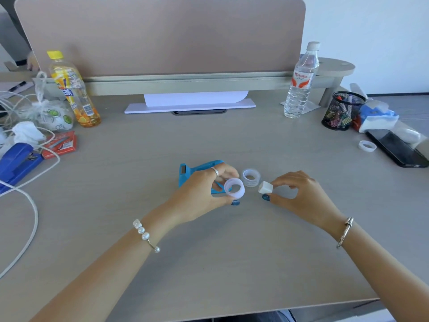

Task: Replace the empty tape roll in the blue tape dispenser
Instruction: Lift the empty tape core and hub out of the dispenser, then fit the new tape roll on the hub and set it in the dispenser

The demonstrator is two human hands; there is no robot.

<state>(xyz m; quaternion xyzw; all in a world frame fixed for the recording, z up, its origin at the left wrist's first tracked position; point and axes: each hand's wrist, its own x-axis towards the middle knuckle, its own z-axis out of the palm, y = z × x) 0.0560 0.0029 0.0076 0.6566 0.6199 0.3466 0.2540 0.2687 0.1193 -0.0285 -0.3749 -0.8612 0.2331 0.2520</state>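
Note:
The blue tape dispenser (192, 171) lies on the desk's middle, partly hidden behind my left hand (204, 194). That hand grips a translucent white tape roll (235, 188), its hole facing me. My right hand (299, 196) pinches a small white plastic core (265, 187) a short gap to the right of that roll. Between and just behind both hands, a second clear tape roll (251, 177) stands on the desk. A third thin clear ring (367, 145) lies far right, beside a phone.
Left side: orange drink bottle (74, 89), tied plastic bag (50, 112), red staple box (60, 144), blue stapler (16, 162), white cables (32, 217). Right side: water bottle (300, 82), mesh pen cup (343, 111), tissue pack (377, 118), black phone (398, 148). A partition (162, 38) closes the back.

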